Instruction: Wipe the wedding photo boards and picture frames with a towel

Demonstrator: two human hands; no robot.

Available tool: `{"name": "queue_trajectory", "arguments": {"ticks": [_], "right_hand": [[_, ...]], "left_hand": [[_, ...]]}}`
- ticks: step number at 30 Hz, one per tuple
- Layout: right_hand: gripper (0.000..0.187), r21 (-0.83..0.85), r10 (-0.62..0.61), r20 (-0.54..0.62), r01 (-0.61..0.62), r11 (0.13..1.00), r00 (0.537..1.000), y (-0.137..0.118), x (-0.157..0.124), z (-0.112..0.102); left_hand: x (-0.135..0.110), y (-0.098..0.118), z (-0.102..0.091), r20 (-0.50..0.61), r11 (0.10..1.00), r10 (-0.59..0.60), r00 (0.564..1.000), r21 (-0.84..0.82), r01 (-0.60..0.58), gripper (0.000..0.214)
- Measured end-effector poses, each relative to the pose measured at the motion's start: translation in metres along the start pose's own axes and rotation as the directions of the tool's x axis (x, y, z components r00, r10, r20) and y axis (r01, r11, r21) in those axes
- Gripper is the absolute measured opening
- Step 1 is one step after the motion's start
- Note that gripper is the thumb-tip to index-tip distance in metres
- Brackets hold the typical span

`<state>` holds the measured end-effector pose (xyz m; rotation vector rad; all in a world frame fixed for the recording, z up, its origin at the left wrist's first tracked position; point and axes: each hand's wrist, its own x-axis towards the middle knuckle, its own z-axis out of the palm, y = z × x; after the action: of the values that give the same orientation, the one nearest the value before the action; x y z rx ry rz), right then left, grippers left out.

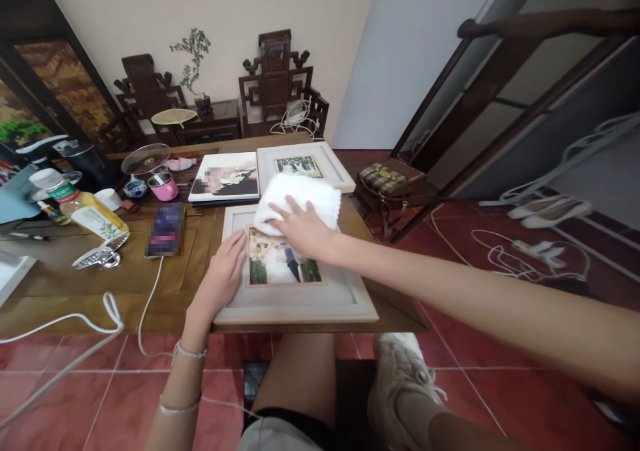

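Observation:
A light wooden picture frame [295,313] with a photo of a couple lies flat at the table's near edge. On its upper part rests a folded white cloth [305,191]. My right hand [300,227] presses the cloth from above with its fingers spread over it, covering part of the photo. Along the frame's left side lies my left hand [227,271], fingers stretched out flat and holding nothing. Behind, a second pale frame [340,164] touches or nearly touches the cloth. A photo album [225,174] with a white cover sits left of that frame.
Left on the wooden table [195,304] are a phone [165,231] on a white cable, a pink mug [163,187], a bottle of yellow liquid [83,207] and a hair claw [103,251]. A chair [425,164] with a plaid bag [383,179] stands right.

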<state>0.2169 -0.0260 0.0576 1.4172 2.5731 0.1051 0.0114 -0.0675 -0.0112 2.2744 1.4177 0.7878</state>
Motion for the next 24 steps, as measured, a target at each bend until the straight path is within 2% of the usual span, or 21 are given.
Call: {"name": "queue_trajectory", "arguments": {"ticks": [3, 5, 9, 12, 16, 20, 22, 24], "right_hand": [[0.072, -0.001, -0.148, -0.002, 0.148, 0.989, 0.989, -0.013, 0.009, -0.001], [0.064, 0.008, -0.266, 0.028, 0.266, 0.964, 0.963, -0.029, 0.002, -0.008], [0.049, 0.091, -0.435, 0.095, 0.427, 0.9, 0.896, -0.054, -0.033, -0.024], [0.053, 0.175, -0.494, 0.166, 0.467, 0.866, 0.854, -0.058, -0.062, -0.031], [0.047, 0.291, -0.437, 0.238, 0.366, 0.884, 0.867, -0.036, -0.082, -0.037], [0.046, 0.289, -0.274, 0.365, 0.171, 0.942, 0.89, 0.004, -0.075, -0.043], [0.052, 0.22, -0.144, 0.327, 0.073, 0.973, 0.934, 0.019, -0.063, -0.043], [0.057, 0.167, -0.032, 0.146, 0.007, 0.986, 0.989, 0.029, -0.046, -0.04]], "left_hand": [[0.0, 0.005, -0.003, -0.06, 0.999, -0.02, 0.998, -0.044, 0.017, 0.052], [0.001, 0.007, -0.005, -0.103, 0.997, -0.034, 0.994, -0.067, 0.027, 0.054], [0.0, 0.008, -0.007, -0.128, 0.995, -0.041, 0.991, -0.095, 0.029, 0.055], [-0.001, 0.006, -0.006, -0.103, 0.995, -0.056, 0.993, -0.09, 0.046, 0.053], [0.0, 0.003, -0.003, -0.079, 0.999, -0.042, 0.996, -0.022, 0.04, 0.049], [0.0, 0.0, -0.001, -0.024, 1.0, 0.001, 1.0, 0.022, -0.001, 0.044], [-0.001, -0.001, 0.0, 0.014, 0.999, 0.017, 1.0, 0.04, -0.017, 0.042], [-0.001, -0.003, 0.001, 0.027, 0.998, 0.031, 0.999, 0.055, -0.032, 0.041]]}}
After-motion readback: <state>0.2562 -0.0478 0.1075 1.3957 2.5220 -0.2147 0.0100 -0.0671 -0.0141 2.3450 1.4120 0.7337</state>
